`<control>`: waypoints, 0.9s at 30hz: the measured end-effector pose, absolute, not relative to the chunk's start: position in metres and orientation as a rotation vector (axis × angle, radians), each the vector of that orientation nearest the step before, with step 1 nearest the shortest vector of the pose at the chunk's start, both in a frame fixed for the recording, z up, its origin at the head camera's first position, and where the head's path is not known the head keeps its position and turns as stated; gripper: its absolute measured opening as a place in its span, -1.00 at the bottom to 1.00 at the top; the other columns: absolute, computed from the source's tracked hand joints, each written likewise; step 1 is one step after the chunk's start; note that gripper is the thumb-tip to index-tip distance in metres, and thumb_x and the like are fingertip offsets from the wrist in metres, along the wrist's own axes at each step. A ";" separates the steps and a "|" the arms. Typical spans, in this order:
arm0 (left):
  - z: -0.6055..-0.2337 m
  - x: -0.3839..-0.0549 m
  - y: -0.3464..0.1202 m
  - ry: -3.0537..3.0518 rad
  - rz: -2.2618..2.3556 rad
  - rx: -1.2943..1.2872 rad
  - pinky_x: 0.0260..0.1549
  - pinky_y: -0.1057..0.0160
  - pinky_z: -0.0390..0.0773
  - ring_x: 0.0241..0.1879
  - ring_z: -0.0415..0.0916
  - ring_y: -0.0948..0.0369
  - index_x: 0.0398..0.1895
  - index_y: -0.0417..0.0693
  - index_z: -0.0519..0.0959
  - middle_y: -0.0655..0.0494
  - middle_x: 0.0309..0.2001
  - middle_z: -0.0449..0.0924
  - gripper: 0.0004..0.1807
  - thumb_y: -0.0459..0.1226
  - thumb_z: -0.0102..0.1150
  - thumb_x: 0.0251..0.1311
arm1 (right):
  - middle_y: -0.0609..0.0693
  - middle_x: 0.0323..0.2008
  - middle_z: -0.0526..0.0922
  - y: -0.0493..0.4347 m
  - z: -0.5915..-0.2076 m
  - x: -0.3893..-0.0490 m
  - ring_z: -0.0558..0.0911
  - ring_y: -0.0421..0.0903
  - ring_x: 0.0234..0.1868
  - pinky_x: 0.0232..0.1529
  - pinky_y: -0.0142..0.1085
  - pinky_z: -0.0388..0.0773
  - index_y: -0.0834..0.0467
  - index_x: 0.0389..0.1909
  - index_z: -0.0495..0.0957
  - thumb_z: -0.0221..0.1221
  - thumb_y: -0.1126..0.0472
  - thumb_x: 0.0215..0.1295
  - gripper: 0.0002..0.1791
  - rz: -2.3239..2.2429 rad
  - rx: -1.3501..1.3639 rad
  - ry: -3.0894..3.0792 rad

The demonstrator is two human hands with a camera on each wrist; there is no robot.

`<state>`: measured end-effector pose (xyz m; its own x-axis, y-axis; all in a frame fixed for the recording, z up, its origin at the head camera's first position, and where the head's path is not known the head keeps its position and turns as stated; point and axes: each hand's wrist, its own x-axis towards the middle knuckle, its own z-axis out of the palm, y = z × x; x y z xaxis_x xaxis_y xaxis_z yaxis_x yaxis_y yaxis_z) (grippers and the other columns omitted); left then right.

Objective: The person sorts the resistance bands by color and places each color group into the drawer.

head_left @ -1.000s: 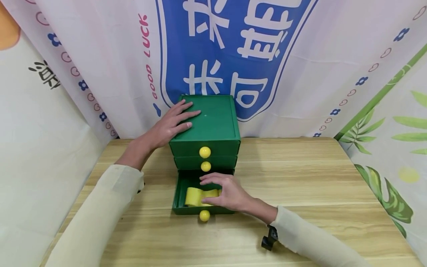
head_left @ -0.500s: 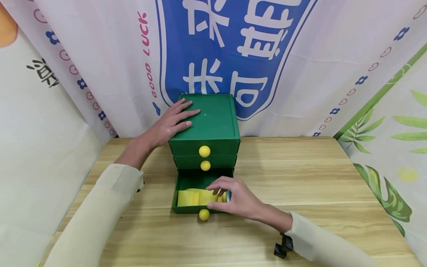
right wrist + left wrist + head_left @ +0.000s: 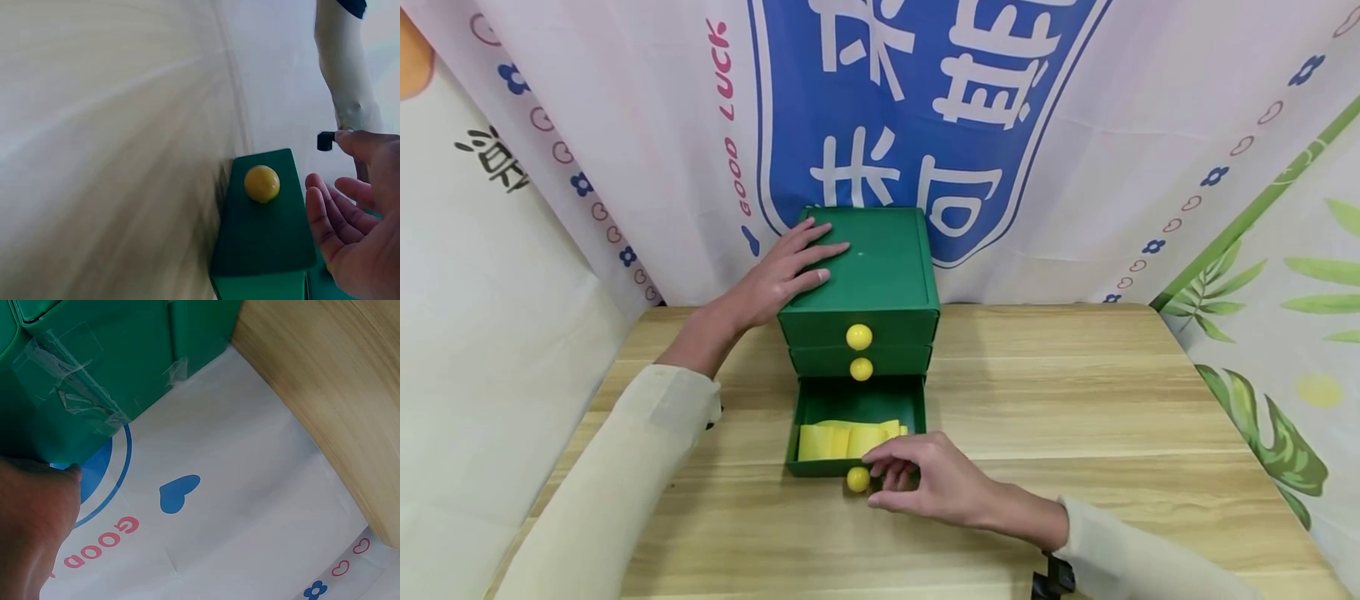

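My left hand (image 3: 778,279) rests on the top left edge of a green drawer box (image 3: 887,267), fingers spread over the lid. The left wrist view shows part of this hand (image 3: 37,519) by the box's taped side. Pulled out at the bottom, the lowest drawer (image 3: 808,471) contains curved yellow pieces (image 3: 835,442) behind its front panel. My right hand (image 3: 936,483) is at the drawer's front right corner, its fingertips close to the round yellow knob (image 3: 858,479). In the right wrist view, the loosely bent fingers are apart from the knob (image 3: 262,184) and hold nothing.
Two upper drawers, the top one (image 3: 820,331) and the middle one (image 3: 820,362), are closed, each with a yellow knob. The box stands on a wooden table (image 3: 1060,400) against a printed curtain (image 3: 1075,208). A black wrist camera (image 3: 1056,575) sits by the right sleeve.
My right hand has come out of the lowest drawer, toward me, to beside its knob. The yellow pieces in the drawer shifted left earlier. The left hand stays on the box.
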<state>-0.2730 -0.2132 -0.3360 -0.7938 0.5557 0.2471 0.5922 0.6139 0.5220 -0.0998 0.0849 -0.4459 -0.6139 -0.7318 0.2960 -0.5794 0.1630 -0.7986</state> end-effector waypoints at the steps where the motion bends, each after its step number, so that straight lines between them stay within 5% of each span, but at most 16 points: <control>1: -0.336 -0.273 -0.213 -2.767 -0.928 -0.986 0.60 -0.32 -0.34 0.72 -0.41 0.00 0.62 0.11 0.35 -0.04 0.72 -0.04 -0.43 -0.06 -0.10 0.62 | 0.06 -0.21 0.82 0.084 -0.447 -0.098 0.71 -0.42 -0.29 -0.29 -0.42 0.73 0.29 0.07 0.69 0.50 0.25 0.28 -0.61 -1.430 -1.283 2.268; 14: -0.336 -0.274 -0.215 -2.766 -0.919 -0.989 0.60 -0.32 -0.34 0.72 -0.40 -0.02 0.63 0.10 0.35 -0.06 0.72 -0.04 -0.43 -0.08 -0.11 0.62 | 0.08 -0.27 0.84 0.067 -0.470 -0.084 0.66 -0.54 -0.36 -0.32 -0.57 0.66 0.25 0.10 0.69 0.50 0.26 0.27 -0.60 -1.344 -1.126 2.427; 27: -0.337 -0.273 -0.213 -2.753 -0.917 -0.996 0.60 -0.30 -0.34 0.72 -0.39 -0.02 0.62 0.09 0.36 -0.06 0.71 -0.02 -0.43 -0.08 -0.10 0.61 | 0.02 -0.18 0.85 0.060 -0.490 -0.081 0.75 -0.38 -0.31 -0.28 -0.64 0.61 0.19 0.01 0.73 0.48 0.29 0.29 -0.71 -1.330 -1.158 2.638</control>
<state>-0.2733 -0.2127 -0.3366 -0.7865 0.5601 0.2602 0.6042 0.6107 0.5119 -0.0815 0.0599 -0.4902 -0.7333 -0.5931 0.3325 -0.6200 0.3824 -0.6851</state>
